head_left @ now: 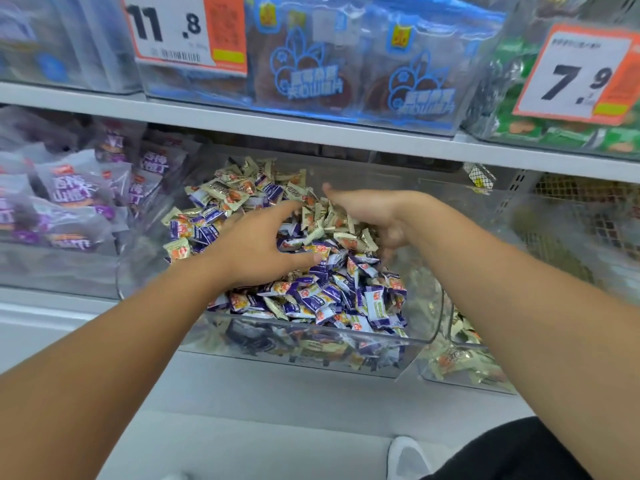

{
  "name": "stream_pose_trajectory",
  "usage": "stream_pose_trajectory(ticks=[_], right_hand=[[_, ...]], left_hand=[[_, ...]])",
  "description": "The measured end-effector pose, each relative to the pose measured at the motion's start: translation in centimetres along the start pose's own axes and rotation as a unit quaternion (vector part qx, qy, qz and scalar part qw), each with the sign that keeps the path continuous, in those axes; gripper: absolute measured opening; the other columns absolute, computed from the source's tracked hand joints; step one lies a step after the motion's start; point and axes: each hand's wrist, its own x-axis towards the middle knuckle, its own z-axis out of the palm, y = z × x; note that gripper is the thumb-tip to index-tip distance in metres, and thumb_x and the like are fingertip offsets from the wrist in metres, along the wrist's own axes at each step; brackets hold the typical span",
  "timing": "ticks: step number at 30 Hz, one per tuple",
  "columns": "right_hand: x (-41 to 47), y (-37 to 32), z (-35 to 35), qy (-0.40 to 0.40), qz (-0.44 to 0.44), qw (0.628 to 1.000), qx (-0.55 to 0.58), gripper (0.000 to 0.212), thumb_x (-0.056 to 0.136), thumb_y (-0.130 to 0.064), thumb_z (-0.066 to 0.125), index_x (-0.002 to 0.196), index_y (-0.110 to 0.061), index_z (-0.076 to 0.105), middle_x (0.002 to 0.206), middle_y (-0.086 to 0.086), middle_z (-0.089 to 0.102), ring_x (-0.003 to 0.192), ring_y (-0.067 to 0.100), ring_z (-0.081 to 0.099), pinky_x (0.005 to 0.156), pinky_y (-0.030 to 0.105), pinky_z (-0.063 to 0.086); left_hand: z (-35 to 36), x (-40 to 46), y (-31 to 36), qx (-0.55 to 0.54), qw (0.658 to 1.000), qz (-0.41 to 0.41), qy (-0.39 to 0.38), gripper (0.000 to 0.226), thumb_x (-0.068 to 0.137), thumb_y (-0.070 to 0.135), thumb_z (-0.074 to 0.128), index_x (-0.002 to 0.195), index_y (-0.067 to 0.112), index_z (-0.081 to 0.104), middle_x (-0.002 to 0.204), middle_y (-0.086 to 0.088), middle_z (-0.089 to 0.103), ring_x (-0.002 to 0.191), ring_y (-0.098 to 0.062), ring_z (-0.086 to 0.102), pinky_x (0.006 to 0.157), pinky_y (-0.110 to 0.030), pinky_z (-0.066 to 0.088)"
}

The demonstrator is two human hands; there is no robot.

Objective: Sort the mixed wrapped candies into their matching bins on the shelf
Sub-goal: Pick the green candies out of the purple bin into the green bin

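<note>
Fingers (294, 206) of left hand (252, 247) are spreading apart over mixed candies (311, 289), right hand (374, 216) fingers are hiding among wrappers, grip unclear; scooping carelessly is risking spills over clear bin (311, 355) front edge.

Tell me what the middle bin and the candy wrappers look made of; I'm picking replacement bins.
Bin: clear rigid plastic, probably acrylic; glossy, and the candies show through its front wall. Wrappers: thin printed film, probably plastic; crinkled, with zigzag-cut ends, and the beige ones have a slight metallic sheen.
</note>
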Motion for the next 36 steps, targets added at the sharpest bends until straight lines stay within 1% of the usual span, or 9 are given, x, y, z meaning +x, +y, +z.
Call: stream_pose_trajectory(ticks=[5,9,12,17,21,26,30,33,36], right_hand=[[-0.2,0.7,-0.3,-0.028,-0.065,0.997,-0.032,0.070,0.087,-0.077,0.043,0.138,-0.030,0.053,0.139,0.005,0.058,0.114,0.033,0.063,0.092,0.061,0.050],[-1.5,1.6,-0.9,-0.049,-0.140,0.985,-0.086,0.055,0.088,-0.064,0.058,0.134,-0.034,0.057,0.150,-0.010,0.045,0.131,0.018,0.050,0.103,0.051,0.044],[-3.2,2.5,-1.2,-0.044,-0.201,0.970,-0.130,0.030,0.095,-0.045,0.060,0.125,-0.039,0.062,0.143,-0.015,0.047,0.128,0.013,0.048,0.092,0.041,0.046],[-4.0,3.0,-2.1,-0.017,-0.281,0.936,-0.212,0.059,0.084,-0.026,0.079,0.136,-0.038,0.055,0.142,-0.012,0.052,0.129,0.003,0.048,0.111,0.035,0.039],[-3.6,3.1,-2.7,0.001,-0.303,0.937,-0.173,0.062,0.078,-0.013,0.084,0.132,-0.032,0.060,0.128,-0.010,0.064,0.101,-0.014,0.059,0.102,0.033,0.048],[-3.5,3.7,-3.3,0.041,-0.321,0.936,-0.138,0.034,0.087,-0.002,0.073,0.115,-0.021,0.071,0.106,-0.004,0.073,0.079,-0.001,0.070,0.069,0.020,0.054],[-3.8,4.2,-3.2,0.098,-0.339,0.926,-0.135,0.023,0.096,-0.010,0.063,0.112,-0.023,0.074,0.092,-0.003,0.071,0.077,0.017,0.069,0.071,0.038,0.061],[-4.3,4.1,-3.6,0.120,-0.308,0.936,-0.117,0.035,0.099,-0.007,0.043,0.103,-0.023,0.074,0.081,0.023,0.059,0.063,0.023,0.054,0.055,0.034,0.048],[-5.4,3.7,-3.5,0.111,-0.275,0.947,-0.127,0.035,0.100,-0.022,0.043,0.085,-0.018,0.074,0.072,0.011,0.046,0.064,0.021,0.042,0.055,0.026,0.037]], left_hand=[[-0.2,-0.5,0.1,-0.077,0.996,0.010,0.052,0.087,0.070,0.065,0.074,0.145,0.046,0.034,0.117,0.007,0.060,0.113,-0.016,0.057,0.101,-0.040,0.045],[-0.3,-0.6,-0.1,-0.085,0.990,0.070,0.085,0.056,0.077,0.046,0.078,0.128,0.039,0.056,0.111,0.008,0.064,0.104,-0.007,0.058,0.096,-0.038,0.049],[-0.2,-0.6,0.0,-0.063,0.990,0.088,0.090,0.036,0.082,0.039,0.076,0.116,0.029,0.068,0.109,0.010,0.067,0.102,-0.007,0.060,0.093,-0.035,0.050],[-0.3,-0.9,0.5,-0.067,0.987,0.092,0.117,0.017,0.090,0.026,0.069,0.106,0.023,0.073,0.092,0.012,0.070,0.078,-0.004,0.064,0.074,-0.025,0.052],[-1.0,-1.3,1.8,-0.093,0.978,0.092,0.165,0.022,0.097,0.020,0.059,0.117,0.023,0.068,0.101,0.008,0.068,0.093,-0.008,0.063,0.082,-0.027,0.050],[-0.3,-1.2,3.0,-0.125,0.978,0.078,0.146,0.024,0.101,0.019,0.048,0.120,0.020,0.063,0.084,0.012,0.061,0.072,-0.008,0.065,0.070,-0.035,0.056],[-0.4,-0.7,3.3,-0.232,0.964,0.006,0.133,0.019,0.090,0.026,0.070,0.108,0.022,0.069,0.078,-0.001,0.068,0.063,-0.022,0.068,0.066,-0.044,0.060],[-1.0,-0.6,3.4,-0.314,0.939,-0.041,0.130,0.016,0.080,0.025,0.079,0.095,0.021,0.075,0.081,-0.005,0.074,0.067,-0.017,0.068,0.067,-0.025,0.059],[-1.2,-0.4,3.7,-0.317,0.942,-0.033,0.110,0.012,0.087,0.034,0.071,0.086,0.022,0.075,0.068,0.007,0.070,0.056,-0.001,0.053,0.053,-0.012,0.043]])
